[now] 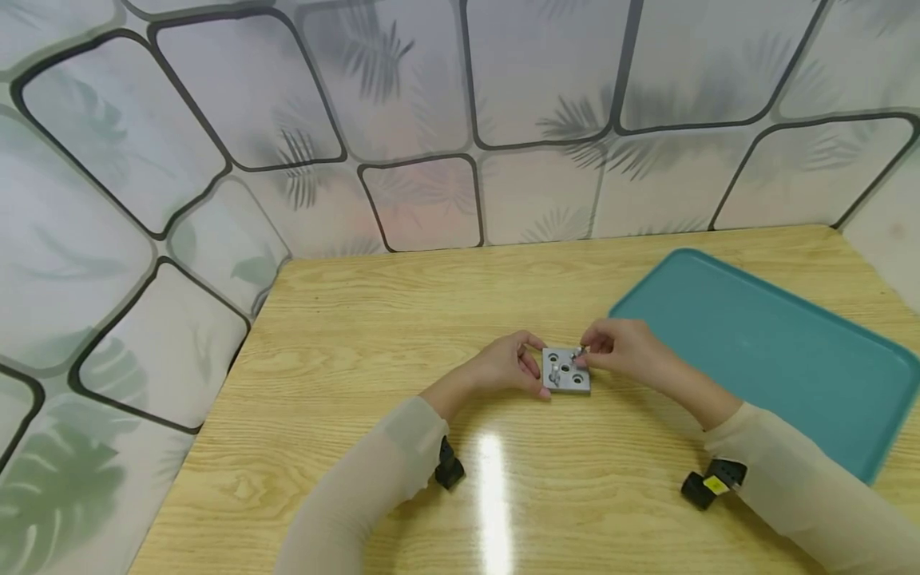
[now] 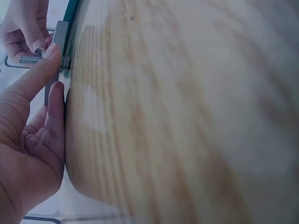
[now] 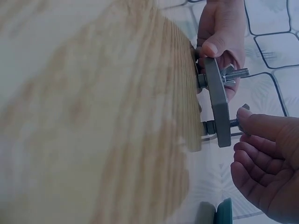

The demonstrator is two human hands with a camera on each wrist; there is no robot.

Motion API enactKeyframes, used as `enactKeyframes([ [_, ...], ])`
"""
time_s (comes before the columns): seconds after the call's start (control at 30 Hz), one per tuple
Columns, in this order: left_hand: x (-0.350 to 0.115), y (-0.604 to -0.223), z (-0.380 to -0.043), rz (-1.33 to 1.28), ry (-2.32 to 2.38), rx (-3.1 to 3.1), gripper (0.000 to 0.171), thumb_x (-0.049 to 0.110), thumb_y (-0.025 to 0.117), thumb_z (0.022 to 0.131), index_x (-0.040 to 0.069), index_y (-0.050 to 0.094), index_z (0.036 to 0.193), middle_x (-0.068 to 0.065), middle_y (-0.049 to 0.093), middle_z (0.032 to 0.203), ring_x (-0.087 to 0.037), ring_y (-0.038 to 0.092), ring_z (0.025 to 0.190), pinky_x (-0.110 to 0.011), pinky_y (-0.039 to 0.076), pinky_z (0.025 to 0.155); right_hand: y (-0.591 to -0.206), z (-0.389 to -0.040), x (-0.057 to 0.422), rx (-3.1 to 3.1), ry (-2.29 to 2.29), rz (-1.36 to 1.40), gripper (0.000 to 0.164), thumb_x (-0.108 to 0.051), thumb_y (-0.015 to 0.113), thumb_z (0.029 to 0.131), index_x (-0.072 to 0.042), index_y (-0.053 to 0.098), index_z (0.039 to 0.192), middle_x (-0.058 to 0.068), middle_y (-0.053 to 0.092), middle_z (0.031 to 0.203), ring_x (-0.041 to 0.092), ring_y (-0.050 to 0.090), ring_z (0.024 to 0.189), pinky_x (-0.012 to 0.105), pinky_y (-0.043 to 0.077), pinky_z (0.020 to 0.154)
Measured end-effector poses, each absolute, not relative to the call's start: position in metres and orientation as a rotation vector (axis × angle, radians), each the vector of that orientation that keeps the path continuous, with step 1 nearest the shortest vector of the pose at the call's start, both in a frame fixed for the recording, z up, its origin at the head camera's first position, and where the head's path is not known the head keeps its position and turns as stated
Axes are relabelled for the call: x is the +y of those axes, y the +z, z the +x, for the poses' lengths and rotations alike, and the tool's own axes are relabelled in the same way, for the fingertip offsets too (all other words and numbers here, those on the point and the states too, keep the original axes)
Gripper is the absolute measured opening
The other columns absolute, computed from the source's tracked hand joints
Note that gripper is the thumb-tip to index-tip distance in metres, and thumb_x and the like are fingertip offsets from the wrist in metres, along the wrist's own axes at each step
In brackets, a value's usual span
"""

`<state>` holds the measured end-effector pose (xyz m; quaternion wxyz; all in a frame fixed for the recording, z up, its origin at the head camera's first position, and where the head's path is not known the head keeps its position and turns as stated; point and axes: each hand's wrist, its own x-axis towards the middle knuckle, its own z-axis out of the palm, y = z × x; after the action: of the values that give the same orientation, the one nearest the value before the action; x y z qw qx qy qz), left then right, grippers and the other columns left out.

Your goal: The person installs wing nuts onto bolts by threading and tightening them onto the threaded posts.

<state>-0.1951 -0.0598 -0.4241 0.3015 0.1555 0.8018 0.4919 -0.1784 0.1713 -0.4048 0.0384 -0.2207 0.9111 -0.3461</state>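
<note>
A small square metal plate (image 1: pixel 568 387) with several holes sits low over the wooden table. My left hand (image 1: pixel 506 367) grips its left edge between thumb and fingers. A bolt (image 3: pixel 242 73) carrying a wing nut (image 3: pixel 228 76) sticks up through the plate near that hand, its head showing on the underside. At the plate's far right corner, my right hand (image 1: pixel 628 347) pinches a second wing nut (image 3: pixel 245 107) on another bolt (image 3: pixel 233 122). Fingertips partly hide this wing nut. The right hand's other fingers are curled beside the plate.
A teal tray (image 1: pixel 755 359) lies on the right of the wooden table (image 1: pixel 359 343), behind and under the right forearm. A patterned wall (image 1: pixel 424 200) borders the table's back and left sides. Small black cameras (image 1: pixel 449 467) are strapped to both wrists.
</note>
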Motion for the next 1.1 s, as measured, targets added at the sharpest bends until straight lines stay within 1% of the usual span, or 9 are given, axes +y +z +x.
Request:
enactKeyframes([
  [0.23,-0.059,-0.424,-0.195,0.422,1.312,2.122,0.068,0.005,0.085,0.067,0.008,0.048,0.124,-0.005,0.062,0.087,-0.013,0.060,0.075,-0.022,0.049,0.067,-0.405,-0.172,0.176,2.760,-1.044,-0.700,0.014,-0.012,0.075,0.080,-0.004,0.067,0.088,-0.003,0.061,0.071,0.006,0.053,0.063,0.023,0.045,0.054],
  [0.43,-0.059,-0.424,-0.195,0.419,1.316,2.118,0.068,0.005,0.085,0.067,0.008,0.048,0.124,-0.005,0.061,0.087,-0.014,0.060,0.074,-0.022,0.049,0.067,-0.404,-0.170,0.180,2.738,-1.055,-0.737,0.014,-0.013,0.074,0.082,-0.004,0.067,0.090,-0.003,0.061,0.072,0.006,0.053,0.062,0.023,0.045,0.053],
  [0.53,-0.059,-0.424,-0.195,0.410,1.317,2.118,0.068,0.005,0.085,0.067,0.008,0.048,0.124,-0.005,0.061,0.087,-0.014,0.060,0.074,-0.022,0.050,0.068,-0.405,-0.173,0.180,2.763,-1.050,-0.721,0.017,-0.014,0.074,0.082,-0.002,0.067,0.092,-0.002,0.062,0.074,0.007,0.054,0.063,0.024,0.045,0.054],
  [0.73,-0.060,-0.424,-0.194,0.418,1.321,2.112,0.068,0.006,0.085,0.067,0.008,0.048,0.124,-0.005,0.061,0.087,-0.013,0.060,0.074,-0.022,0.049,0.068,-0.407,-0.179,0.174,2.786,-1.021,-0.712,0.030,-0.020,0.077,0.079,0.000,0.066,0.099,0.000,0.064,0.078,0.009,0.057,0.069,0.025,0.047,0.058],
  [0.8,-0.061,-0.424,-0.194,0.423,1.317,2.116,0.068,0.007,0.085,0.067,0.008,0.048,0.124,-0.005,0.061,0.087,-0.013,0.060,0.074,-0.022,0.049,0.067,-0.408,-0.181,0.171,2.781,-1.034,-0.715,0.031,-0.020,0.077,0.080,0.000,0.066,0.099,0.000,0.064,0.078,0.010,0.057,0.070,0.025,0.047,0.059],
  [1.1,-0.060,-0.425,-0.195,0.425,1.310,2.122,0.070,0.008,0.086,0.067,0.008,0.048,0.126,-0.004,0.063,0.088,-0.014,0.061,0.075,-0.022,0.049,0.068,-0.405,-0.177,0.172,2.760,-1.031,-0.724,0.021,-0.013,0.076,0.079,-0.001,0.066,0.093,-0.002,0.061,0.073,0.008,0.053,0.064,0.024,0.045,0.056],
])
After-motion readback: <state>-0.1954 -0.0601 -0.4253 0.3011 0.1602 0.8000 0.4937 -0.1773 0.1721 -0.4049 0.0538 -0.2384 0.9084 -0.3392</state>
